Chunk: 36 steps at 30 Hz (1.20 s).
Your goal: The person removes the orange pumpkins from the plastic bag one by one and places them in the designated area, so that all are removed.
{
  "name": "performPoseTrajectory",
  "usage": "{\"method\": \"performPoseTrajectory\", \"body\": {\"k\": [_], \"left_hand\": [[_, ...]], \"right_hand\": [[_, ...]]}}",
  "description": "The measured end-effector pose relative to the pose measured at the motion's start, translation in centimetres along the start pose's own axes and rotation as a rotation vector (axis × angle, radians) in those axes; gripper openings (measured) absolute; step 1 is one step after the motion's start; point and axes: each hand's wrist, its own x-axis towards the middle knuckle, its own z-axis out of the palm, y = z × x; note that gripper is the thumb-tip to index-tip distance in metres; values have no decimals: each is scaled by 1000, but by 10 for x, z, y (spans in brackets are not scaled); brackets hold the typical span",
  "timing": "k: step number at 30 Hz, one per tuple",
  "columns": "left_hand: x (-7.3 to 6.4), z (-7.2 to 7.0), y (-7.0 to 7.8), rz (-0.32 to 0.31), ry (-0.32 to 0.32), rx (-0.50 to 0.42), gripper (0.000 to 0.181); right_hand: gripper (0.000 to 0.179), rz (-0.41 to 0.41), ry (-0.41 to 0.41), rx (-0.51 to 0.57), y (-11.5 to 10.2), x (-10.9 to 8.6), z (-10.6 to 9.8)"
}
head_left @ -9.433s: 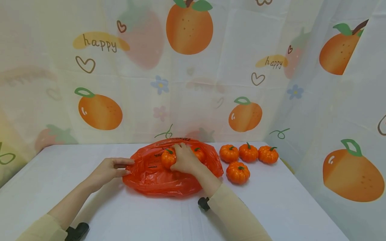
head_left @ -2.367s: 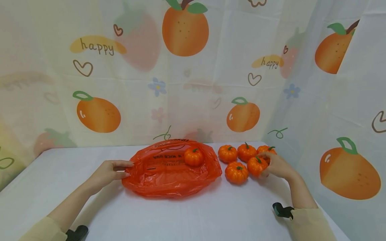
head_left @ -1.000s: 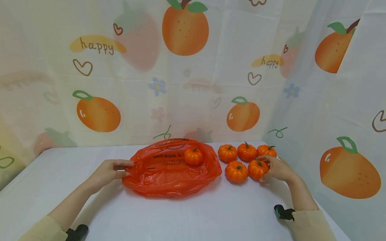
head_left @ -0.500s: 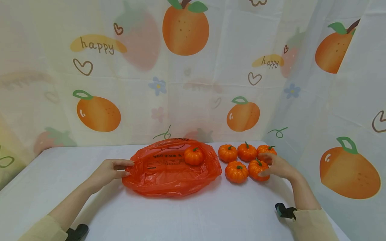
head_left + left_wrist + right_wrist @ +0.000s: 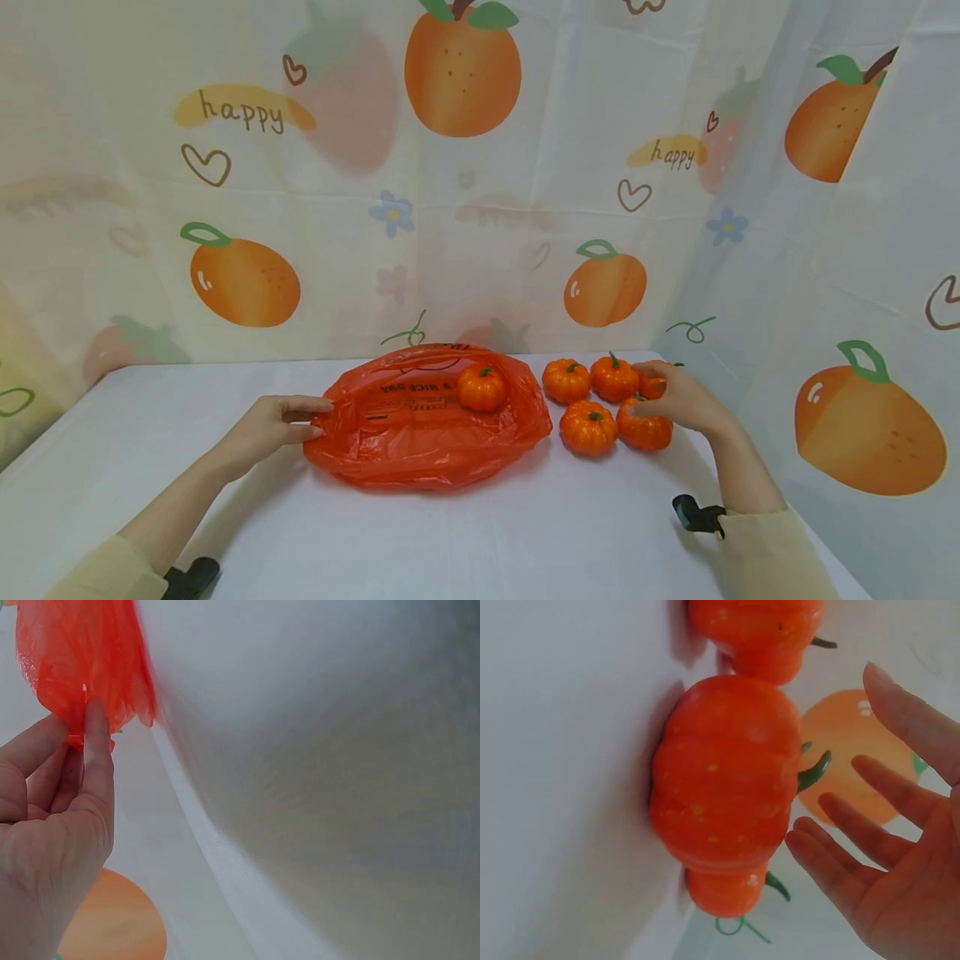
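My left hand (image 5: 258, 435) pinches the left edge of a red plastic bag (image 5: 427, 467), as the left wrist view also shows. The bag lies with its mouth spread, one small orange pumpkin (image 5: 482, 389) inside. My right hand (image 5: 690, 404) hovers over the right end of a pumpkin group, fingers spread and holding nothing. Under it sits the front right pumpkin (image 5: 647, 429), large in the right wrist view (image 5: 727, 776). Behind, the back right pumpkin (image 5: 651, 387) is partly hidden by the fingers.
Three more pumpkins stand between bag and right hand: one in front (image 5: 588, 428), two behind, at the back left (image 5: 566, 382) and back middle (image 5: 614, 378). A white cloth covers the table (image 5: 420, 550). A fruit-print curtain (image 5: 495, 275) hangs behind and to the right.
Earlier two pumpkins showed in the bag, with my right hand at one; now one does, and a fifth stands outside. The right hand has let go of that pumpkin and risen. Left hand unmoved.
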Motion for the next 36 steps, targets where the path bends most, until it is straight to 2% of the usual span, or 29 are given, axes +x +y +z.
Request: {"method": "performPoseTrajectory", "body": {"k": [5, 18, 27, 36], "left_hand": [[0, 0, -1, 0, 0, -9, 41], [-1, -1, 1, 2, -9, -18, 41], [-1, -1, -1, 12, -3, -25, 41], [-1, -1, 1, 7, -2, -23, 41]], "right_hand": [[72, 13, 1, -10, -13, 4, 0], [65, -43, 38, -38, -43, 9, 5], [62, -124, 63, 8, -57, 18, 13], [61, -130, 62, 23, -80, 22, 22]]}}
